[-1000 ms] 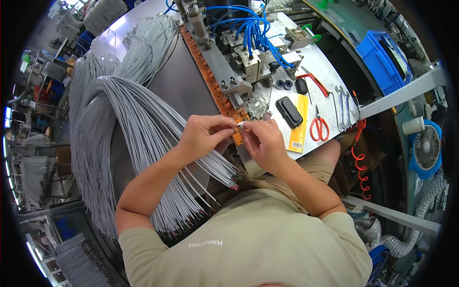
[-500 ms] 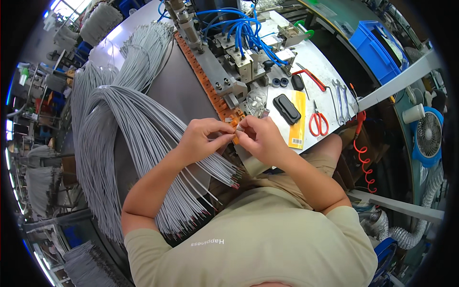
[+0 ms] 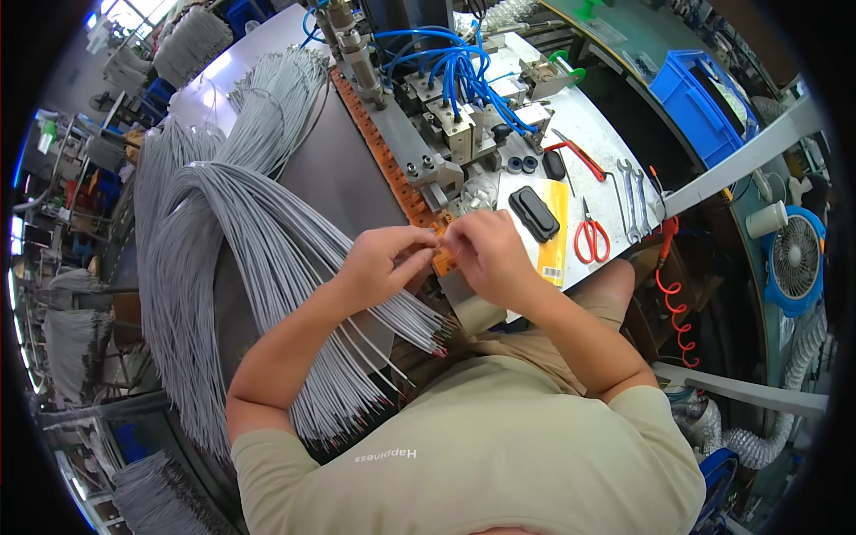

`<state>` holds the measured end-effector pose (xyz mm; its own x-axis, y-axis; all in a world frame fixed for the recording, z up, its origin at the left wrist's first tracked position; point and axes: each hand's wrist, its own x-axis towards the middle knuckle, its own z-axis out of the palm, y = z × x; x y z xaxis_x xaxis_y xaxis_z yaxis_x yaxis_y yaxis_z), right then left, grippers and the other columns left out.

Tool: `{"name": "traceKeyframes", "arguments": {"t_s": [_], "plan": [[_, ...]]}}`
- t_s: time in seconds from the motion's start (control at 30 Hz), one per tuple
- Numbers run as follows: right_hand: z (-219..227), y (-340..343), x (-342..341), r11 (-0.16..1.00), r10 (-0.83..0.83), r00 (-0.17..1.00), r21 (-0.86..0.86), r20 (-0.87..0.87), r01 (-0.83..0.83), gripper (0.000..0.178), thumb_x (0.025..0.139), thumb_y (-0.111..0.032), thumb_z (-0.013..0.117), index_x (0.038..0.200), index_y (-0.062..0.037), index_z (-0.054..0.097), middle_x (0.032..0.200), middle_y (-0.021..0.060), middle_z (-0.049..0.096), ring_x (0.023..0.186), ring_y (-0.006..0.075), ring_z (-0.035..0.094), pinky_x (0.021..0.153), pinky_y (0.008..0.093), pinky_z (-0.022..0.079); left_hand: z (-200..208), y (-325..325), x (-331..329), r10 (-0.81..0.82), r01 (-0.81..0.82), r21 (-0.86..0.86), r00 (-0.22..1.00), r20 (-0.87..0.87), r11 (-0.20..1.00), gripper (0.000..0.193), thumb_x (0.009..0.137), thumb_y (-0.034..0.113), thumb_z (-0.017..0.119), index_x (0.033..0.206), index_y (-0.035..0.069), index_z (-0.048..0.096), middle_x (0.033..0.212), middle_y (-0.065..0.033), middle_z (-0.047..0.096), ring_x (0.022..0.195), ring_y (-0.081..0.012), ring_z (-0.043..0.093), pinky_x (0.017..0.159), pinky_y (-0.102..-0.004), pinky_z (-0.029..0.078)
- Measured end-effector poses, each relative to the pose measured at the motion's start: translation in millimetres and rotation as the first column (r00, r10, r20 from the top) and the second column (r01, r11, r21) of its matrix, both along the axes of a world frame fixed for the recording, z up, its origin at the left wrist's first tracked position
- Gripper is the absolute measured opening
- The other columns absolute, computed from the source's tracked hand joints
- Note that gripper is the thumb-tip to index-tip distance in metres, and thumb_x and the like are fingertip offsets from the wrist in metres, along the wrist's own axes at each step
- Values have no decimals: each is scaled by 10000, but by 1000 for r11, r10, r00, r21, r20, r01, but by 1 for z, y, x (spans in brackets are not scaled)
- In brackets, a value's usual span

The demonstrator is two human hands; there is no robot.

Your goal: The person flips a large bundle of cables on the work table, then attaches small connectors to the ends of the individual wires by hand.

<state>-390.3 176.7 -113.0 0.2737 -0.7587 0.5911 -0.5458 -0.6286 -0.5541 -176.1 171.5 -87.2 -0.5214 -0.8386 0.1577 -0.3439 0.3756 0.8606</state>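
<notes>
My left hand (image 3: 379, 260) and my right hand (image 3: 492, 256) meet fingertip to fingertip at the near end of an orange strip of blocks (image 3: 379, 147). Both are closed in a pinch. Whatever sits between the fingertips is too small to make out. Just beyond them stands a metal machine (image 3: 456, 134) with blue air hoses (image 3: 437, 45). A large bundle of grey cables (image 3: 259, 214) drapes over the table to the left, and its dark and reddish cut ends (image 3: 437, 334) reach below my left forearm.
Right of my hands, a black case (image 3: 534, 214) lies on a yellow card (image 3: 553, 254), near red-handled scissors (image 3: 591, 241), wrenches (image 3: 636, 196) and a red-handled tool (image 3: 580, 156). Farther right are a blue crate (image 3: 700, 107), a coiled red hose (image 3: 673, 303) and a blue fan (image 3: 794, 259).
My right hand has shifted slightly up and left, its fingers curling closer over the left fingertips. My left hand stays nearly in place. The view has tilted a little.
</notes>
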Motion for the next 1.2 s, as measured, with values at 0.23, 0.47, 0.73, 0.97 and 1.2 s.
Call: {"name": "traceKeyframes", "arguments": {"t_s": [0.23,0.47,0.73,0.97,1.2], "plan": [[-33,-21,-12,779,-205,896,620,394,-94,210,951,-195,674,866,-28,579,697,-14,564,613,69,474,561,256,377,-1,-15,11,152,137,-591,899,412,795,139,806,105,718,939,75,691,785,-55,677,682,-243,617,622,-371,472],[-23,-30,-14,595,-224,836,750,501,-290,218,953,-210,669,878,-22,589,707,-15,580,613,45,460,549,241,378,8,-10,7,170,167,-567,853,493,807,124,791,103,706,913,90,689,725,-41,642,668,-246,608,612,-378,466],[-23,-29,-11,663,-192,926,738,326,-123,222,957,-231,660,866,-40,589,708,-14,581,610,53,481,548,249,394,10,-8,5,178,205,-570,821,543,796,122,776,89,694,898,93,687,715,-36,622,665,-237,603,610,-373,462],[-46,-32,-9,629,-198,865,737,461,-249,224,996,-247,597,936,-34,567,665,-29,532,558,52,448,513,253,372,9,-9,5,190,178,-602,848,496,778,122,772,107,711,887,81,682,796,-45,638,713,-240,614,629,-367,473],[-29,-2,-22,813,-309,801,579,512,-57,137,1004,-179,588,947,-57,567,654,-60,475,537,23,379,475,223,295,33,28,11,-112,414,-370,778,618,831,195,780,192,740,932,87,678,940,-67,649,827,-259,629,714,-364,500]]}}
